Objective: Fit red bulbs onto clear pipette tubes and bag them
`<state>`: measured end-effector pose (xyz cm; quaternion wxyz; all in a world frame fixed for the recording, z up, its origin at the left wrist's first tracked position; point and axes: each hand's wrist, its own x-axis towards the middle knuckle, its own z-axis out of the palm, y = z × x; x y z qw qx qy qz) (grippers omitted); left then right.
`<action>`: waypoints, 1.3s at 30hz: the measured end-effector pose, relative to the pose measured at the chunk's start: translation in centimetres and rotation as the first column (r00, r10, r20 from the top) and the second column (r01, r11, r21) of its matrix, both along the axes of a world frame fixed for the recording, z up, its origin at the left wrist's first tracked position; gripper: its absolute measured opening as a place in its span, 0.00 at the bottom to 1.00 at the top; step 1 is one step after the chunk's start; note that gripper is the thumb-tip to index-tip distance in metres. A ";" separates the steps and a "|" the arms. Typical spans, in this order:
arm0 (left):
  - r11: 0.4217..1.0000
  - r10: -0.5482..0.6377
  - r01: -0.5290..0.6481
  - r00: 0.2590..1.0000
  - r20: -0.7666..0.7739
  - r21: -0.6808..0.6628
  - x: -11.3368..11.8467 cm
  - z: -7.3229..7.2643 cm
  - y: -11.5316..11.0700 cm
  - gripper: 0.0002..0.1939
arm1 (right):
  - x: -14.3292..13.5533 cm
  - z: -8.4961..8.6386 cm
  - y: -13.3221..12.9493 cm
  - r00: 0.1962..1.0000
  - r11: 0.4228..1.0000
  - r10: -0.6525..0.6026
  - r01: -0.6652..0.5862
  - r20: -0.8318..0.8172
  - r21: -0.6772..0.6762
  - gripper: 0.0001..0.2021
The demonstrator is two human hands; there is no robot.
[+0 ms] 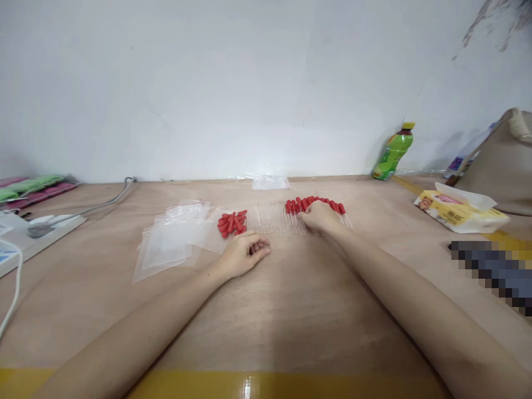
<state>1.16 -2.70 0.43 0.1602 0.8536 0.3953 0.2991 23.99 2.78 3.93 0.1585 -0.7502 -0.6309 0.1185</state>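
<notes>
The right hand (pixel 321 216) reaches over the row of red-capped tubes (pixel 295 206), fingers bent down and the fingertips close together among the capped ends; whether they pinch a tube cannot be told, as the hand hides part of the row. The left hand (pixel 244 256) lies palm inward with its fingers loosely curled, nothing visible in it. The row spreads crosswise on the table (pixel 257 310), under the right hand and to both sides of it; each tube lies with its long axis running roughly from the person toward the wall (pixel 199 111), red cap on the wall side, clear stem on the near side and a little aslant. The right hand is clearly the nearer one to the row; the left hand is to the row's left and closer to the person. Just left of the row lie bare clear tubes (pixel 266 219), running nearly the same way, and left of these a heap of loose red caps (pixel 230 223), just beyond the left hand. Farther left of the row, clear plastic bags (pixel 166 238) overlap one another. Behind the row and slightly left, another bag (pixel 270 182) lies by the wall. To the row's right are a tissue pack (pixel 461 213) and, farther back, a green bottle (pixel 393 154).
</notes>
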 end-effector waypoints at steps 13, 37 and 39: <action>1.000 -0.005 0.005 1.000 -0.013 -0.007 0.0 0.0 0.0 0.08 | -2.1 -0.8 -0.7 0.990 0.979 0.096 -0.113 0.105 0.172 0.15; 0.715 0.617 -0.652 0.758 0.210 0.253 -3.0 0.3 3.2 0.12 | -5.5 -0.6 1.1 0.986 0.997 0.073 -0.074 0.153 0.002 0.13; 0.742 0.611 -0.641 0.767 0.195 0.196 -3.2 0.1 3.5 0.12 | -5.6 -0.7 1.3 0.988 0.998 0.070 -0.070 0.139 -0.010 0.13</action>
